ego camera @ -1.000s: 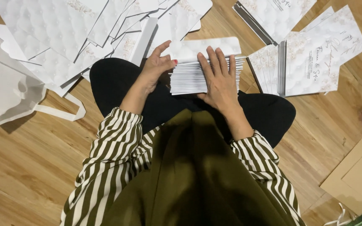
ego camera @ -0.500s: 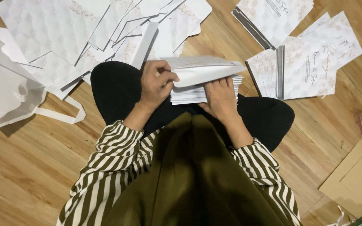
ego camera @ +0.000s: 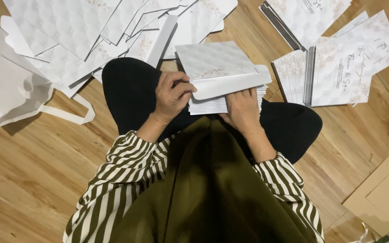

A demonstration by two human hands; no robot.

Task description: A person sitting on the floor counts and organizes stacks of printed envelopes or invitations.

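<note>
1. A person sits cross-legged on a wooden floor (ego camera: 37, 171), seen from above, in black trousers, striped sleeves and an olive top.
2. The left hand (ego camera: 172, 96) is curled shut on the near left edge of a white envelope (ego camera: 219, 67), thumb and fingers pinching its open flap.
3. The envelope has a quilted pattern and lies tilted on top of a stack of cards (ego camera: 210, 104) resting on the lap.
4. The right hand (ego camera: 244, 110) lies flat on the stack, fingers spread narrow and reaching under the envelope flap; it presses down and grips nothing.
5. Far left, many loose envelopes (ego camera: 73, 31) of the same quilted white lie spread on the floor.
6. At left, a white bag (ego camera: 5, 90) with a strap handle lies flat.
7. Far right, printed cards (ego camera: 347, 58) sit in overlapping piles.
8. Near right, brown cardboard (ego camera: 383, 193) lies on the floor.
</note>
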